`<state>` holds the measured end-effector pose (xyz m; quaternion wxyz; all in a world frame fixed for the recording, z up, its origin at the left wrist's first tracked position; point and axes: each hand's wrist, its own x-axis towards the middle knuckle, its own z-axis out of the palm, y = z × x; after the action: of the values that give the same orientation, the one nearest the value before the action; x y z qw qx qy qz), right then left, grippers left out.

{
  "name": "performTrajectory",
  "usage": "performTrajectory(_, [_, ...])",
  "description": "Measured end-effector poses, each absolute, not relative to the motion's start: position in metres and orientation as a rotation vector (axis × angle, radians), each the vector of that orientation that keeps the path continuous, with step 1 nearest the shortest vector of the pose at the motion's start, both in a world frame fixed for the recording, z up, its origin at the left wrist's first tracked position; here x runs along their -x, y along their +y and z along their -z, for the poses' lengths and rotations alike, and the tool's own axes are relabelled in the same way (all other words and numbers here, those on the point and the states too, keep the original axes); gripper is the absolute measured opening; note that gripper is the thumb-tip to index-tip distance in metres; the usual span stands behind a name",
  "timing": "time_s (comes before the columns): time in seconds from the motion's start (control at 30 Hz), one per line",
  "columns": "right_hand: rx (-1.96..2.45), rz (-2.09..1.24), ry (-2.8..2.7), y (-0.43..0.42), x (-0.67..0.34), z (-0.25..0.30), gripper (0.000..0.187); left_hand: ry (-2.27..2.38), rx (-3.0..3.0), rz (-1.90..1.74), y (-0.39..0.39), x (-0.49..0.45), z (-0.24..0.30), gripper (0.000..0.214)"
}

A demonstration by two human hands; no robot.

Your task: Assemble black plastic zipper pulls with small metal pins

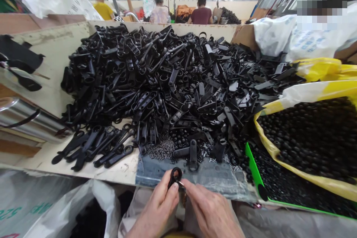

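Between thumb and fingers, my left hand [157, 206] grips a black plastic part with a ring-shaped end [176, 173], just in front of the table edge. My right hand [210, 208] is closed close against it, fingertips pinched around something small and shiny that I cannot make out. Just beyond my hands, two black plastic arms [193, 156] lie crossed on the blue-grey mat [156, 173]. Near them are small grey metal pieces [163, 148], silver screws or pins [206, 150] and round black pieces [178, 139].
A large heap of black plastic parts [117, 67] fills the table's back. Several finished-looking arms [89, 145] lie at left by a steel flask [28, 117]. At right, a yellow-edged sack [312, 141] of black balls stands behind a green edge strip [253, 171]. People sit beyond.
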<state>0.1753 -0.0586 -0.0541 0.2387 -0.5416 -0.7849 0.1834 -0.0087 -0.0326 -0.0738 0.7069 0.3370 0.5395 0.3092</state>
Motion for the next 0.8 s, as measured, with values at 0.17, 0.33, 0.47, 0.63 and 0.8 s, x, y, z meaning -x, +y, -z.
performTrajectory(0.17, [1.496,-0.416,-2.194,-0.058,-0.175,0.058,0.05,1.218,-0.743,-0.702,-0.032,0.007,0.078,0.067])
performTrajectory(0.33, [1.513,-0.183,-2.227,-0.06,-0.174,0.062,0.055,1.241,-0.74,-0.682,-0.03,0.004,0.074,0.068])
performTrajectory(0.47, [1.54,-0.169,-2.232,-0.06,-0.173,0.063,0.054,1.269,-0.733,-0.704,-0.03,0.004,0.073,0.069])
performTrajectory(0.63, [1.534,-0.205,-2.238,-0.059,-0.174,0.062,0.05,1.243,-0.634,-0.713,-0.031,0.004,0.071,0.068])
performTrajectory(0.8, [1.491,-0.213,-2.249,-0.056,-0.175,0.06,0.045,1.277,-0.663,-0.68,-0.029,0.004,0.067,0.066])
